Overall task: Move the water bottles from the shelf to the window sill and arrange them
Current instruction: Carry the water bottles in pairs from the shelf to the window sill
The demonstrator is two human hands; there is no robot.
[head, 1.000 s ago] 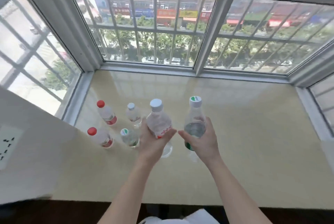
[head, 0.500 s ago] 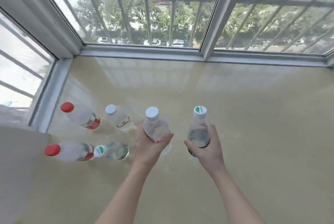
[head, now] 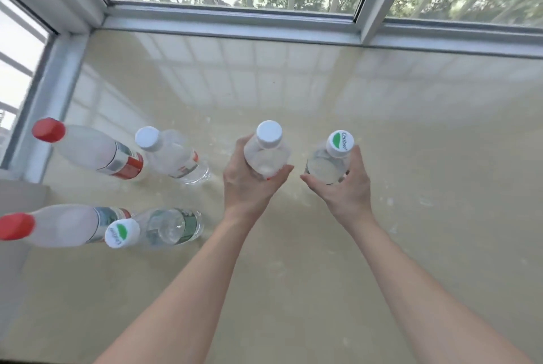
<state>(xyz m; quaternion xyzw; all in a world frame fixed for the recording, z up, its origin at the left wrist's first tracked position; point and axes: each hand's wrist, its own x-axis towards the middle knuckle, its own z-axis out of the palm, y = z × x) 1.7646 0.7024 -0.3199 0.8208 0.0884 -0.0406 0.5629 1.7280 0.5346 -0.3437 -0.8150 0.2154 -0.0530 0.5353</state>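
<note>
Holding one bottle each, both hands are over the window sill (head: 293, 93). The left hand (head: 249, 184) has its grip closed round a white-cap bottle (head: 266, 154). The right hand (head: 343, 187) has its grip closed round a green-cap bottle (head: 332, 163). I cannot tell if these two touch the sill yet. Four bottles (head: 164, 187) already stand left of the left grip, in two rows. I think these two go next to them. Nothing blocks the bare sill right of the grips. The shelf is not in view, so more may be left.
</note>
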